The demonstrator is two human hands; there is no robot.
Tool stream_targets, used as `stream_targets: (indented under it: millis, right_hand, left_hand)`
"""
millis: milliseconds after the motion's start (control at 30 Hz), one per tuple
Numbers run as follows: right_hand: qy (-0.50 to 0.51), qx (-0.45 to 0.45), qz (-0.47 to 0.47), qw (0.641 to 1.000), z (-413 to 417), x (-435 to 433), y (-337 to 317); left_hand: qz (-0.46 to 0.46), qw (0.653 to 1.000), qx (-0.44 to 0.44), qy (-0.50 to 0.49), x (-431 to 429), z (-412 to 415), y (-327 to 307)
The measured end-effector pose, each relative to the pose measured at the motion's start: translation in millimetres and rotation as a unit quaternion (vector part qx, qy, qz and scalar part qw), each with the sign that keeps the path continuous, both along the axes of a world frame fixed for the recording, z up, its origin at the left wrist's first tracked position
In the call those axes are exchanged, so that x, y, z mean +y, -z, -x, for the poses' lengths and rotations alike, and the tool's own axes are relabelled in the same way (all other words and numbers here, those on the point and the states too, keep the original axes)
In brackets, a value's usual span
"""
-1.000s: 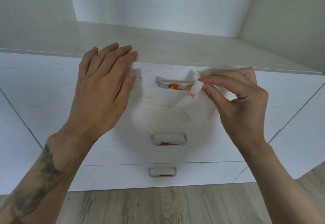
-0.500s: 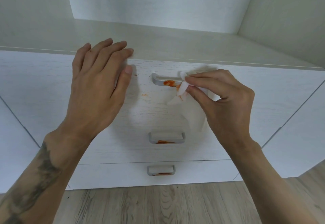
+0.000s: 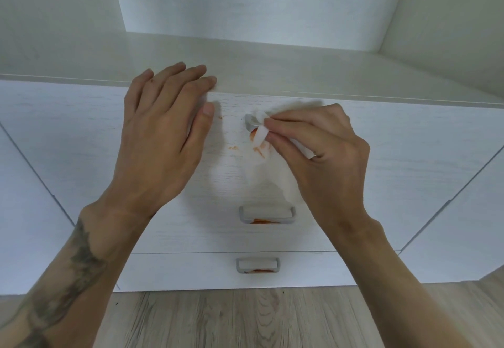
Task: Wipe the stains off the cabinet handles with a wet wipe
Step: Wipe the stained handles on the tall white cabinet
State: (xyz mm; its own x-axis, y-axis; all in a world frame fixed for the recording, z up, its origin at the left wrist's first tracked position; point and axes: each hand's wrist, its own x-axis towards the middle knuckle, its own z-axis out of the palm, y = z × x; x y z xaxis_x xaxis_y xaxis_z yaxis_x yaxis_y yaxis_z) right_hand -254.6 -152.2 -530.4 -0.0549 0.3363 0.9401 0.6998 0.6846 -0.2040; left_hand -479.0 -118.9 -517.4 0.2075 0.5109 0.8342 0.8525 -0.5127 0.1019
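While the left hand (image 3: 161, 134) lies flat and open on the drawer (image 3: 409, 143), the right hand (image 3: 321, 148) pinches the wipe (image 3: 260, 136). Its bunched end presses the top handle (image 3: 250, 124), beyond the fingertips (image 3: 270, 122).

White wipe (image 3: 260, 136) orange-smeared; grey handles (image 3: 267, 214); white woodgrain cabinet (image 3: 395, 156).

This looks like a home room: a white wood-grain cabinet (image 3: 409, 156) with stacked drawers carrying small metal handles (image 3: 267, 215), an open shelf recess (image 3: 259, 1) above the cabinet, and pale wood-plank flooring (image 3: 245, 320) below it.
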Motion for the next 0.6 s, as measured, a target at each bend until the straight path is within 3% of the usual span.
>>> stream_targets:
  millis: [200, 367, 600]
  right_hand:
    - [0.017, 0.009, 0.008, 1.0, -23.2, -4.2, -1.1]
    - [-0.009, 0.005, 0.006, 1.0, 10.2, 0.6, -3.2]
    - [0.046, -0.006, -0.002, 0.999, -24.5, -7.5, 0.4]
  left_hand:
    - [0.003, 1.0, -0.002, -0.002, -0.2, 0.7, 0.1]
    - [0.001, 1.0, -0.001, -0.002, -0.1, -0.1, 0.0]
    - [0.003, 1.0, 0.001, 0.007, -1.5, 3.1, -1.1]
